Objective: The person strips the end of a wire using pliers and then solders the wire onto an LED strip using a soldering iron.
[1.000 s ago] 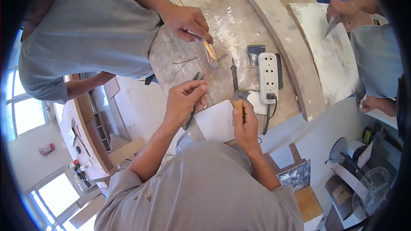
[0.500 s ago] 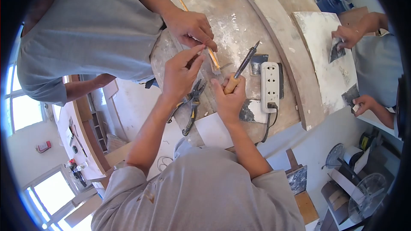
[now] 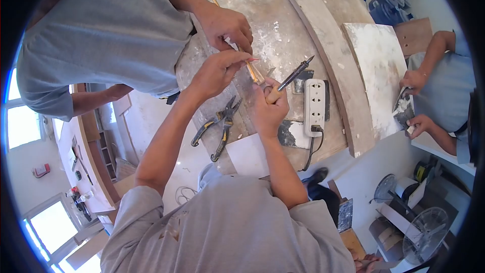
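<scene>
My right hand [image 3: 271,114] is wrapped round the wooden handle of a soldering iron [image 3: 295,73], its dark barrel slanting up to the right. My left hand [image 3: 214,75] is closed in a pinch, with a short red wire-like piece [image 3: 253,59] showing at the fingertips. Below it, the end of a narrow yellow strip [image 3: 255,74] lies between my two hands. A co-worker's hand [image 3: 228,26] reaches in from the upper left and is over the same strip. Combination pliers [image 3: 221,124] with black and yellow handles lie spread on the worktable near my left forearm.
A white power strip [image 3: 314,106] with a black plug and cord stands right of my right hand. Beside it are dark scraper blades [image 3: 289,134]. A long curved board [image 3: 323,45] crosses the table. At right, a person holds scrapers [image 3: 404,108] by a white panel [image 3: 376,65].
My left hand has moved right to the strip's end, and the red piece now shows. The soldering iron has tilted lower. At right, the person's two hands have come together. A dark-clad leg has appeared.
</scene>
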Available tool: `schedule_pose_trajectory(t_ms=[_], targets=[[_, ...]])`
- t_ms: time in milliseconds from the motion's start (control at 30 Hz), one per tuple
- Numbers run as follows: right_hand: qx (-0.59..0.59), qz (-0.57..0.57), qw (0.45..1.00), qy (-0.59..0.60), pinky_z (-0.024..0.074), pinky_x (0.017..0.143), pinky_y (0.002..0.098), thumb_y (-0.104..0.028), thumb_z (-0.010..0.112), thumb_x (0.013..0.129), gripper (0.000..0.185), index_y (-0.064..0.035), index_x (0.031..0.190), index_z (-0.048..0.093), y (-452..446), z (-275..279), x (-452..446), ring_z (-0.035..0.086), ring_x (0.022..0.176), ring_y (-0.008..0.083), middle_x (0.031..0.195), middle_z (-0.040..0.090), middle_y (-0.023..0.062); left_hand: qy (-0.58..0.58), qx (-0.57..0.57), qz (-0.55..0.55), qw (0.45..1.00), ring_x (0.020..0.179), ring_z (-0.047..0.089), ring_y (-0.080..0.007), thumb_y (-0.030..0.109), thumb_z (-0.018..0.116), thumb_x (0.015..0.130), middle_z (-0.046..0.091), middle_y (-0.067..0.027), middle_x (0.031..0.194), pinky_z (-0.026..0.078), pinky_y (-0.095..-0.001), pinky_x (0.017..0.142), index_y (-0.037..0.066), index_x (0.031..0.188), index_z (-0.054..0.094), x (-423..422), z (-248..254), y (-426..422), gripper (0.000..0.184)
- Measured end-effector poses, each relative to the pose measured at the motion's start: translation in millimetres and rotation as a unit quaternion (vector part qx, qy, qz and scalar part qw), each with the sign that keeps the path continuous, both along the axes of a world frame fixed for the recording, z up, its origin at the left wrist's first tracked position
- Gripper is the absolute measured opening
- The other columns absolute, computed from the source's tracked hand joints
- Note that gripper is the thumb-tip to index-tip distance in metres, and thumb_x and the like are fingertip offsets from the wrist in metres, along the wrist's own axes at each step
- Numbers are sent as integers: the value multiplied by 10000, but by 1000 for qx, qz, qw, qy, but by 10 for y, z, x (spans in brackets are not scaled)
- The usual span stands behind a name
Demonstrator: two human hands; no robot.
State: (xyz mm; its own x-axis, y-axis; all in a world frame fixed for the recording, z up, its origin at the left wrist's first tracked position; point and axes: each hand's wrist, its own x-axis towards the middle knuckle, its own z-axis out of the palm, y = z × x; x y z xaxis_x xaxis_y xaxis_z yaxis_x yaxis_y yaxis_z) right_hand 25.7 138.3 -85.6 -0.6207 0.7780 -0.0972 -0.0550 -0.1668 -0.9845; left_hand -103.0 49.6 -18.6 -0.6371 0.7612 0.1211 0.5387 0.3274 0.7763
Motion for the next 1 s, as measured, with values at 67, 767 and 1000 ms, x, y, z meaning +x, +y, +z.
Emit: schedule_pose_trajectory(t_ms=[67,767,1000], targets=[[-6,4,1000,10,353,535,178,41,719,791,213,20,975,614,10,-53,6,371,591,10,670,408,-78,7,4,6,1000,819,637,-219,3,582,903,676,-139,930,497,-316,762,32,1098,668,3,-38,-9,215],[-8,31,999,35,414,562,187,64,704,796,208,24,977,608,0,-23,92,403,599,17,664,429,-63,26,9,6,1000,726,602,-185,-56,564,873,619,-101,805,491,-298,686,60,1096,678,78,-77,-44,276],[-5,35,999,3,392,543,195,53,719,790,213,15,964,602,4,-9,99,402,594,24,661,431,-58,44,22,-9,999,719,608,-192,-64,569,862,616,-104,807,496,-306,673,63,1094,676,117,-69,-35,285]])
